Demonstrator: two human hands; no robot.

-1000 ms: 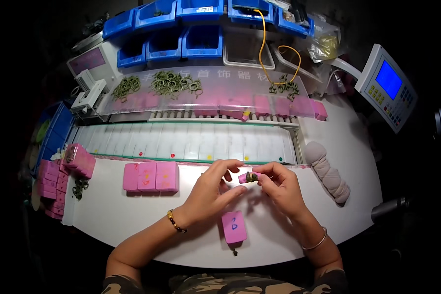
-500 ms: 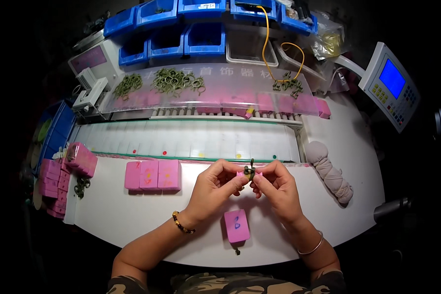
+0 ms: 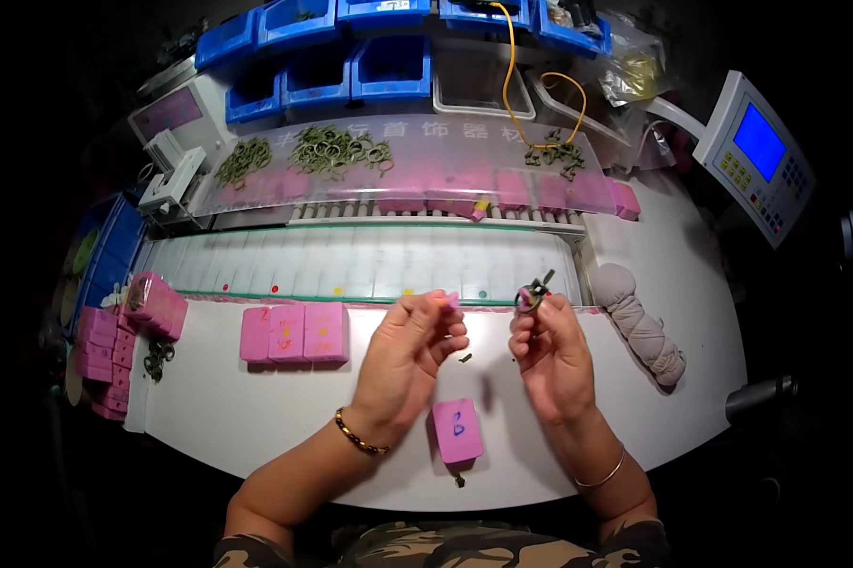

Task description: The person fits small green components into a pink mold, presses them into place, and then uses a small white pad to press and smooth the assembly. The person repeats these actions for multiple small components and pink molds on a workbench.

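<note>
A dark green ring (image 3: 531, 301) with a stubby raised top is pinched between the thumb and fingers of my right hand (image 3: 554, 355). Something pink shows at the ring's opening. My left hand (image 3: 412, 341) is closed in a pinch to the left, apart from the ring. A bit of pink (image 3: 452, 301) shows at its fingertips; whether it is held or covers a finger I cannot make out. Below and between the hands lies a pink block (image 3: 458, 431) with a blue mark. A small dark green piece (image 3: 460, 481) sits at its near end, and a tiny dark fragment (image 3: 465, 358) lies beyond it.
Three pink blocks (image 3: 295, 333) stand left, with stacked pink blocks (image 3: 100, 355) farther left. A conveyor strip (image 3: 360, 265) runs behind, below a clear shelf (image 3: 445, 156) bearing green rings (image 3: 337, 151). A wrapped cloth bundle (image 3: 638, 327) and control panel (image 3: 758, 156) are right.
My hands have moved apart; the ring went right and up in my right hand. A tiny dark fragment now shows on the table. The coloured dots along the conveyor strip have shifted left.
</note>
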